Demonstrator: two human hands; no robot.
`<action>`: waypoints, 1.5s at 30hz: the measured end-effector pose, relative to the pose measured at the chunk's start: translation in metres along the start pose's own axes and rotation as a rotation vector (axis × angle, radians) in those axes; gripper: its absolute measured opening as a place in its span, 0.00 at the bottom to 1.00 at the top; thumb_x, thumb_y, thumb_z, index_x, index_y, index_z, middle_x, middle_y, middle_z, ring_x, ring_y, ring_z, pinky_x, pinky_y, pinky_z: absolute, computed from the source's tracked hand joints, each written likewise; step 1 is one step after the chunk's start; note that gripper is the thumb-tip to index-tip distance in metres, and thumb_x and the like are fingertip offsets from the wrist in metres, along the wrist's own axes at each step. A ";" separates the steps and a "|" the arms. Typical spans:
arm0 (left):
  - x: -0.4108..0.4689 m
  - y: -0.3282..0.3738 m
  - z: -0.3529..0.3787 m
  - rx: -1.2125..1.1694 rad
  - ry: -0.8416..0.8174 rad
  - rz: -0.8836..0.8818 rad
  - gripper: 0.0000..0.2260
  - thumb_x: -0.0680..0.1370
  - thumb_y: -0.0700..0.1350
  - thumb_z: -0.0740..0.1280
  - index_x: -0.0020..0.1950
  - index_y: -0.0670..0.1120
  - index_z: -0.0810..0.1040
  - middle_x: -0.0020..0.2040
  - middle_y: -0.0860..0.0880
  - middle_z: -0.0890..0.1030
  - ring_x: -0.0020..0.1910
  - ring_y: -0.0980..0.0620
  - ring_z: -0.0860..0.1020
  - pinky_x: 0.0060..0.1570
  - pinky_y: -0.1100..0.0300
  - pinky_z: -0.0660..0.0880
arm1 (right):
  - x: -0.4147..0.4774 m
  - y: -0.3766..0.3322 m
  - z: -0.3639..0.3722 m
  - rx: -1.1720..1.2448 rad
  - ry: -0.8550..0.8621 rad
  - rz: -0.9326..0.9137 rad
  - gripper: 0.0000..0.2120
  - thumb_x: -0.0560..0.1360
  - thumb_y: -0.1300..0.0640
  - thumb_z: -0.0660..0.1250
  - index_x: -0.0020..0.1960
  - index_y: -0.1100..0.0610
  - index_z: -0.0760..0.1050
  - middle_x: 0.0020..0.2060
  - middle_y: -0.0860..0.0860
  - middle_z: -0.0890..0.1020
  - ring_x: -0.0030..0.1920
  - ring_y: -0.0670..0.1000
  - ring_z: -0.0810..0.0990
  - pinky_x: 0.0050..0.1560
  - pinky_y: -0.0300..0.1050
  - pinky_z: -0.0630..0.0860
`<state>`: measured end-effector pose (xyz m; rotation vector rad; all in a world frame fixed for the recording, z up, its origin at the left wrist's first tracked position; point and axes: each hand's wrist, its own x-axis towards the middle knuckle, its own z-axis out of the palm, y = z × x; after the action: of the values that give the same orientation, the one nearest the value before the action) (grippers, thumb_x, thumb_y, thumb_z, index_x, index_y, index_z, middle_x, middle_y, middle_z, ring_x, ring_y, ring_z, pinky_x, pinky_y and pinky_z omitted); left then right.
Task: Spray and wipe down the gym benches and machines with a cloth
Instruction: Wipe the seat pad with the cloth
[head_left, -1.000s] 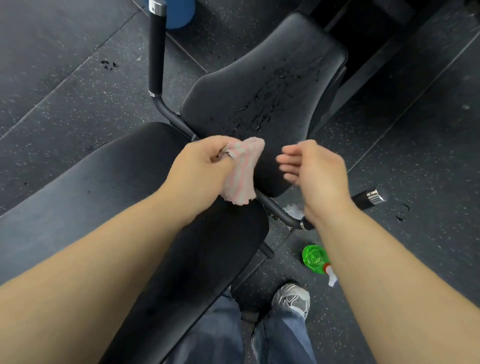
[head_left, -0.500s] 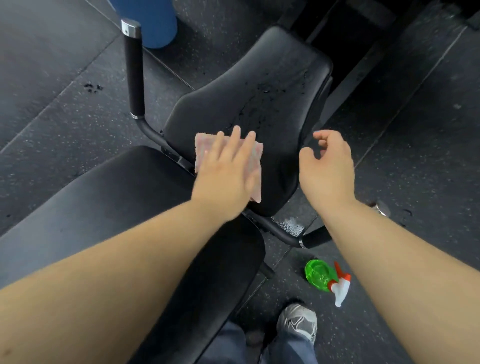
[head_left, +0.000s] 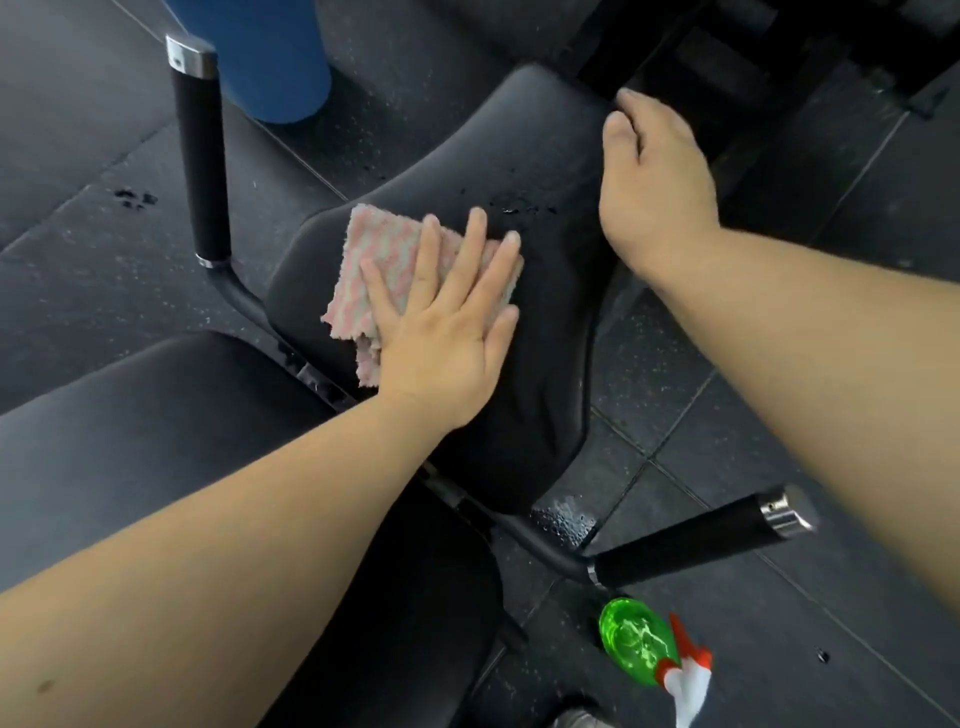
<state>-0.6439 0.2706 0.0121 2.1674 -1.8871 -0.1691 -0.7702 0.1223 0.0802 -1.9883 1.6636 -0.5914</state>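
My left hand (head_left: 447, 343), fingers straight, presses the soft, limp cloth (head_left: 374, 260) flat on the wet, slick surface (head_left: 519, 135); my right hand (head_left: 660, 192) curls around its far edge.

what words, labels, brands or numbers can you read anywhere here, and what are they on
No readable text anywhere in this view.
Green spray bottle: no label or print shows.
Pink and grey cloth: woven pattern only, no tag.
Black seat pad: plain, only spray droplets.
Chrome handle caps: bare metal, no marking that can be made out.
Blue object at the top: plain.
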 end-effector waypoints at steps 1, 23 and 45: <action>0.013 0.004 -0.002 -0.043 0.028 -0.107 0.26 0.82 0.55 0.49 0.80 0.56 0.48 0.81 0.52 0.49 0.79 0.45 0.45 0.71 0.32 0.38 | 0.000 0.001 0.006 0.019 0.018 -0.014 0.21 0.84 0.48 0.50 0.76 0.50 0.63 0.75 0.50 0.64 0.74 0.49 0.63 0.70 0.40 0.59; -0.015 -0.081 -0.070 -0.350 -0.268 -0.417 0.27 0.83 0.44 0.57 0.81 0.50 0.52 0.81 0.53 0.45 0.79 0.53 0.46 0.74 0.56 0.53 | -0.050 0.008 0.034 -0.554 -0.131 -0.771 0.22 0.77 0.58 0.63 0.71 0.51 0.72 0.71 0.50 0.73 0.71 0.56 0.70 0.67 0.48 0.59; 0.001 -0.060 -0.063 -0.211 -0.348 -0.314 0.54 0.69 0.51 0.78 0.80 0.50 0.41 0.80 0.55 0.39 0.79 0.56 0.42 0.76 0.52 0.53 | -0.062 -0.015 0.061 -0.362 0.013 -0.475 0.26 0.74 0.66 0.52 0.70 0.62 0.71 0.70 0.56 0.73 0.71 0.58 0.66 0.62 0.50 0.62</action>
<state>-0.5702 0.2849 0.0563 2.3850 -1.5786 -0.8146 -0.7316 0.1907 0.0394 -2.6810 1.3769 -0.4843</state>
